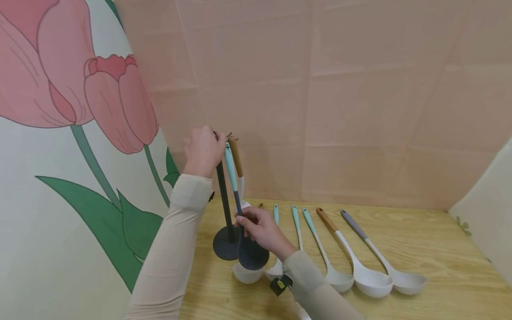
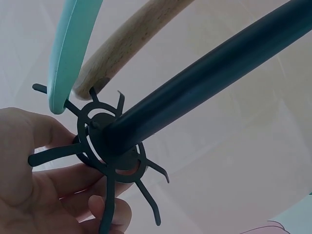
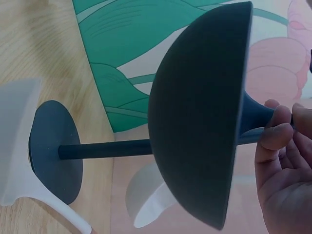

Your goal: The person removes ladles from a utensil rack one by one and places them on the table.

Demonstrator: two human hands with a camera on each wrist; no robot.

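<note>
A dark rotating utensil stand (image 1: pixel 225 195) with a round base stands at the left of the table. My left hand (image 1: pixel 204 149) grips its top; in the left wrist view the fingers curl behind the hook ring (image 2: pixel 110 195). Below and to the right, my right hand (image 1: pixel 266 229) pinches the neck of a dark ladle (image 1: pixel 254 257) with a turquoise handle. That handle's upper end (image 2: pixel 58 100) overlaps a hook tip in the left wrist view. A white ladle with a wooden handle (image 1: pixel 236 156) hangs beside it; its bowl (image 3: pixel 151 195) shows in the right wrist view.
Several pale ladles lie in a row on the wooden table, among them a wooden-handled ladle (image 1: pixel 372 284) and a grey-handled ladle (image 1: pixel 410 282). A white bowl (image 1: pixel 248 273) lies near the stand's base. A tulip-printed wall (image 1: pixel 24 222) rises close at left, a pinkish backdrop (image 1: pixel 360 111) behind.
</note>
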